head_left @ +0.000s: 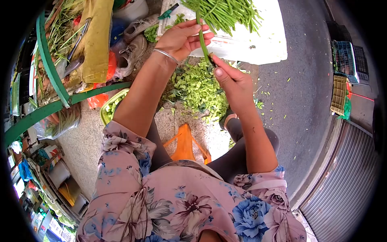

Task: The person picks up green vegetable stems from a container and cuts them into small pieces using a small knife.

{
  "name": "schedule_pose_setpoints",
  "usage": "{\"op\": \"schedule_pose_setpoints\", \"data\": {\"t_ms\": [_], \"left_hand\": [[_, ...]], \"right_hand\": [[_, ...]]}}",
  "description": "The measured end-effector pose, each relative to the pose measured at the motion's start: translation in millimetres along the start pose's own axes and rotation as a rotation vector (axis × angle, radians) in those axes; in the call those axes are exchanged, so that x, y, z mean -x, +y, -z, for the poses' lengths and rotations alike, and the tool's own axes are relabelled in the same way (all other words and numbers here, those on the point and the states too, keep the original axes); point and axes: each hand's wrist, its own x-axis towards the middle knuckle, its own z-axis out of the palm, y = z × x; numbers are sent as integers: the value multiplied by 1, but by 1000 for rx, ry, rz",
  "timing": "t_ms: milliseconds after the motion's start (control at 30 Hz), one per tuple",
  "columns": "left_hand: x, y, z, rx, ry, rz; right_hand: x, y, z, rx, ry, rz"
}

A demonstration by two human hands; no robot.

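A long green vegetable stem point(202, 42) runs from the white foam box down between my hands. My left hand point(181, 39), with a bangle at the wrist, holds the stem between thumb and fingers. My right hand point(236, 82) is closed in a pinch at the stem's lower end. A small dark piece point(211, 60) shows at its fingertips, too small to name. Beyond my hands, a pile of green stems point(229, 15) lies on the white foam box point(258, 50).
Chopped green pieces point(199, 90) are heaped on the ground below my hands. An orange stool point(184, 143) stands between my legs. At left are a green metal frame point(52, 66) and a lime basket point(108, 111). Plastic crates point(343, 58) stand at right.
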Motion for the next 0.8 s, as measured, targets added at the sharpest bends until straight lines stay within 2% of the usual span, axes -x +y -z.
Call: {"op": "schedule_pose_setpoints", "data": {"t_ms": [33,100,167,267,300,333,433,467,567,700,800], "left_hand": [[1,0,0,-33,-27,0],[3,4,0,-86,-98,38],[6,7,-2,-139,-169,79],[9,8,-3,-122,-166,66],[9,8,-4,-116,-96,49],[8,8,-6,-109,-30,31],[0,4,0,18,-13,20],[-2,4,1,16,-11,26],[-3,1,-1,61,7,-5],[-4,-2,-2,92,38,-28],[-5,-5,-1,114,20,-26]], "right_hand": [[-1,-2,3,0,-1,0],[-4,-5,12,-335,31,-175],[-16,7,30,-399,237,-77],[-20,-9,65,-487,640,90],[-19,-12,69,-487,691,98],[-16,-11,65,-381,615,63],[-5,-1,19,-175,365,-32],[2,-7,8,-178,220,-60],[5,2,-9,-218,81,35],[1,4,-11,-186,64,76],[1,5,-9,-193,93,-2]]}}
